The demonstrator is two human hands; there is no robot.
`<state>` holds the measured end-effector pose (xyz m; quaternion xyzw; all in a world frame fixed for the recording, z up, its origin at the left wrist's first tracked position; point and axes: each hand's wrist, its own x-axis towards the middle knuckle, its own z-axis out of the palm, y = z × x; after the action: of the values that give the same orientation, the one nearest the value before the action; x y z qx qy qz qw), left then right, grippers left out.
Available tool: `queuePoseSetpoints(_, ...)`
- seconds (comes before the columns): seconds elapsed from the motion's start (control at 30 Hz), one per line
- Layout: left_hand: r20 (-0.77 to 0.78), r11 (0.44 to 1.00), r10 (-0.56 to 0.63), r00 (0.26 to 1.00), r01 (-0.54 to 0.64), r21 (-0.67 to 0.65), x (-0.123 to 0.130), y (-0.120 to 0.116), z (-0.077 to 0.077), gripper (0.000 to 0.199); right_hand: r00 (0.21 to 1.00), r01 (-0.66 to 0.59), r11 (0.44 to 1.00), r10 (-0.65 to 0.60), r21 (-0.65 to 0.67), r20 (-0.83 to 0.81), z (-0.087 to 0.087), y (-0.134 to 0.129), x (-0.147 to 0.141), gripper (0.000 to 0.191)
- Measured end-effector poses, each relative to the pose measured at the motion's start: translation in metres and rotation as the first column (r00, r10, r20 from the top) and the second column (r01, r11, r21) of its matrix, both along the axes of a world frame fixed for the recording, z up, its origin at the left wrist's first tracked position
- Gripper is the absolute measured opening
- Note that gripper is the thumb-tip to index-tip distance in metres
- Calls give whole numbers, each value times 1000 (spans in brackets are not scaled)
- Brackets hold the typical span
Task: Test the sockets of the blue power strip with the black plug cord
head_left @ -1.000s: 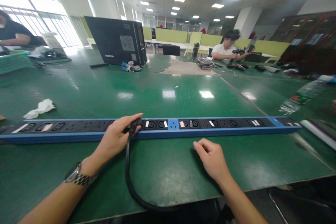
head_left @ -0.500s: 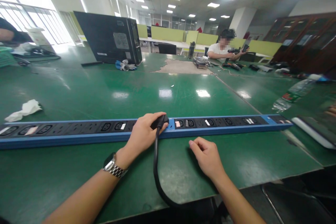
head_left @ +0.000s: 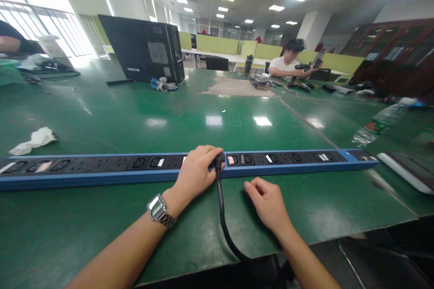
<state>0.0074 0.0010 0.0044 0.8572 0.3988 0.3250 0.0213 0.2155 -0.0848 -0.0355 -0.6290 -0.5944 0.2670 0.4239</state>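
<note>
A long blue power strip (head_left: 288, 169) with black sockets lies across the green table. My left hand (head_left: 197, 170), a watch at its wrist, is closed around a black plug (head_left: 219, 160) over the strip's middle. The plug's underside is hidden, so whether it sits in a socket cannot be told. From it a thick black cable (head_left: 223, 216) curves down over the table's near edge. My right hand (head_left: 265, 198) rests on the table just in front of the strip, fingers curled, with nothing visible in them.
A black computer case (head_left: 145, 49) stands at the back left, gloves (head_left: 163, 84) beside it. Crumpled tissue (head_left: 34, 141) lies left. A plastic bottle (head_left: 379, 122) and a dark flat device (head_left: 410, 169) are at the right. Across the table sits a person (head_left: 288, 63).
My left hand has moved to the right along the strip with the plug and cable, and its wrist has turned so the watch face shows. My right hand has stayed still.
</note>
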Motion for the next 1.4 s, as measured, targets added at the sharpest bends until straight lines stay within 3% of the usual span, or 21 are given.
queuePoseSetpoints(0.13,-73,998,-55,996,56,8,-6,-2,1,47,954,-5,986,-45,-165,-295,14,14,-18,45)
queuePoseSetpoints(0.27,-123,998,-14,992,20,53,-11,-4,-1,60,837,-244,885,-14,-397,-546,41,41,-59,49)
queuePoseSetpoints(0.37,-123,995,78,989,-71,65,-13,-5,-6,66,631,-380,824,-101,-420,-769,64,53,-79,42)
queuePoseSetpoints(0.43,-128,993,102,987,-94,67,-14,-4,-9,65,457,-402,858,-112,-318,-882,79,52,-75,40)
queuePoseSetpoints(0.47,-131,993,102,986,-93,70,-14,-4,-10,64,420,-376,889,-88,-262,-903,84,49,-68,39)
queuePoseSetpoints(0.53,-130,993,105,986,-95,76,-14,-4,-11,62,460,-290,932,-63,-217,-886,90,42,-43,38)
queuePoseSetpoints(0.6,-121,992,112,986,-103,74,-14,-5,-11,61,534,-201,938,-136,-282,-834,87,38,-13,36)
queuePoseSetpoints(0.7,-100,992,114,988,-108,67,-14,-5,-10,59,554,-169,884,-281,-436,-784,77,37,26,39)
queuePoseSetpoints(0.77,-91,992,113,989,-107,69,-14,-5,-10,59,559,-176,861,-312,-478,-768,70,39,39,42)
queuePoseSetpoints(0.93,-97,992,113,989,-107,66,-14,-4,-11,56,661,-184,860,-250,-476,-707,61,44,38,43)
queuePoseSetpoints(1.1,-104,992,117,988,-111,58,-14,-4,-11,54,782,-102,888,-208,-449,-588,56,46,29,42)
queuePoseSetpoints(1.17,-101,992,114,988,-109,59,-14,-4,-11,54,769,-104,888,-214,-448,-602,55,45,29,42)
queuePoseSetpoints(1.33,-96,993,114,989,-109,53,-14,-4,-10,55,602,-189,865,-272,-465,-750,56,43,37,47)
queuePoseSetpoints(1.4,-95,993,113,989,-108,53,-14,-4,-10,55,619,-174,865,-276,-471,-736,52,43,39,48)
